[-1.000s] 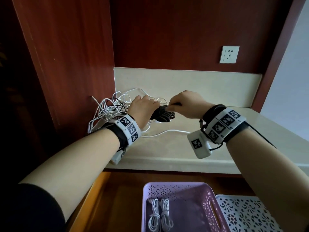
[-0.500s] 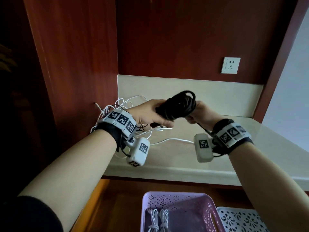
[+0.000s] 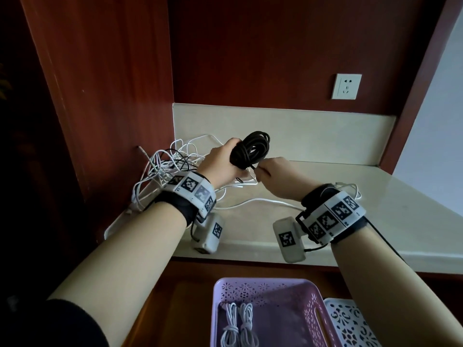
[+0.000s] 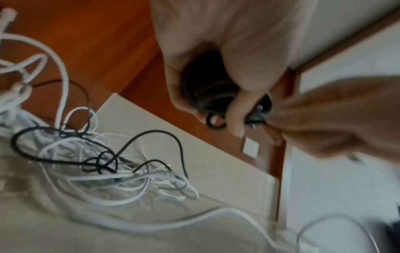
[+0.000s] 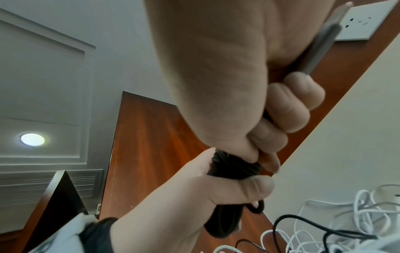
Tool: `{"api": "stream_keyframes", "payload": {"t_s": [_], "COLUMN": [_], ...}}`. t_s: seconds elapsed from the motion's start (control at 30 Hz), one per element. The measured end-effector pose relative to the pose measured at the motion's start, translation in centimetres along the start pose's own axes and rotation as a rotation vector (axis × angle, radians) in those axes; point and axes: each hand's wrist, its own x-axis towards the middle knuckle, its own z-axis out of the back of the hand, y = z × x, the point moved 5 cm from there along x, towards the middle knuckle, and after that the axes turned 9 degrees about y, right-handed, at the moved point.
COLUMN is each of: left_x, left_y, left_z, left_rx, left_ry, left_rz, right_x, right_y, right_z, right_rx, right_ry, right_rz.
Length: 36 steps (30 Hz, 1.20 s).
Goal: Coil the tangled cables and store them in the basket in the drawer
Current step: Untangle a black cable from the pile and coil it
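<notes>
A black cable coil (image 3: 251, 150) stands upright above the counter, and my left hand (image 3: 231, 157) grips its lower part in a fist. My right hand (image 3: 260, 169) pinches the coil's loose end just below the bundle. In the left wrist view my fingers wrap the black cable coil (image 4: 207, 92), with the right hand (image 4: 324, 118) close beside it. The right wrist view shows the black cable coil (image 5: 233, 166) between both hands, and a grey plug (image 5: 324, 42) sticking out past my right fingers (image 5: 285, 116). A tangle of white and black cables (image 3: 170, 166) lies in the counter's left corner.
Below the counter edge (image 3: 250, 256), a purple basket (image 3: 265, 284) in the open drawer holds two coiled white cables (image 3: 238, 324). A white perforated basket (image 3: 350, 321) sits to its right. A wall socket (image 3: 347, 86) is on the wood panel.
The black coil rose from the counter and now stands upright in my left hand. My right hand moved from the coil's far side to its lower end and pinches the loose end.
</notes>
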Motion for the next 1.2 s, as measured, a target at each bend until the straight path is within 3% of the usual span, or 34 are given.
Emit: {"api": "stream_keyframes", "payload": {"t_s": [0.13,0.2,0.47,0.53,0.63,0.77,0.97,1.07,1.2], "left_x": [-0.9,-1.3,-1.3,-1.1,-0.9,-0.4,-0.3,-0.4,-0.6], "left_y": [-1.8,-2.3,-3.1,-2.5,-1.8,-1.4,0.2,0.2,0.8], "left_z": [-0.8,-1.2,-2.4,-2.8,-2.5,-1.6,-1.7,-2.1,-2.8], "left_rx": [0.588,0.77,0.97,0.87,0.441,-0.142,-0.494,-0.481,-0.535], "left_ry": [-0.088,-0.102,-0.06,0.063,0.217,0.161,0.172,0.195,0.231], "left_rz": [-0.079,-0.094,-0.186,-0.2,-0.187,-0.105,-0.013,0.028,0.048], "right_x": [-0.2,-0.1,-0.6,-0.9,-1.2,-1.1,-1.1,-0.8,-1.2], "right_y": [0.8,0.8,0.3,-0.1,-0.7,-0.9,-1.2,-1.8,-2.2], "right_z": [0.8,0.9,0.3,-0.3,-1.1,-1.2,-1.2,-1.1,-1.1], "right_rx": [-0.083,-0.064,0.4,0.523,0.606,0.63,0.562,0.589,0.555], "right_ry": [0.049,0.083,0.158,0.201,0.209,0.191,0.115,0.017,0.035], "right_rz": [-0.013,-0.017,-0.078,-0.096,-0.082,-0.061,-0.049,-0.03,-0.02]}}
